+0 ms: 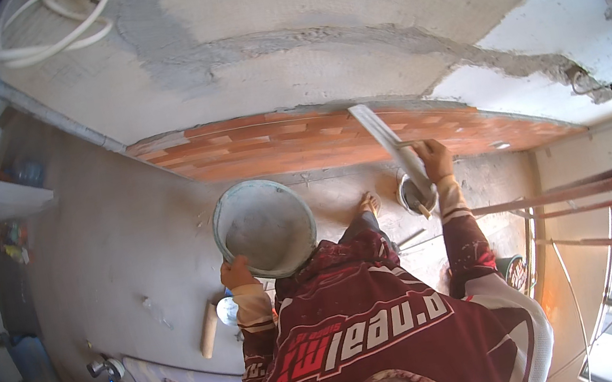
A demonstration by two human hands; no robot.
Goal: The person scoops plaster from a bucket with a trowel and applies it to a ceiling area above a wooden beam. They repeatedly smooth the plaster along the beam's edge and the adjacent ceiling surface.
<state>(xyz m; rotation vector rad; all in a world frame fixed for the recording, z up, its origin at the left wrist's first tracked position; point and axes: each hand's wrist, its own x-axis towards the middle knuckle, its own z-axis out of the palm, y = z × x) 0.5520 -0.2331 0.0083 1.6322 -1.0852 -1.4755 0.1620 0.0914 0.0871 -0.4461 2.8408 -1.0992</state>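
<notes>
Head view: our left hand grips the pan's lower rim; our right hand closes around a trowel against the brick wall.

pan in left hand; straightedge in right hand, on brick wall.

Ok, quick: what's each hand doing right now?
Left hand: closed on the rim of the grey bucket.
Right hand: closed around the long straightedge.
</notes>
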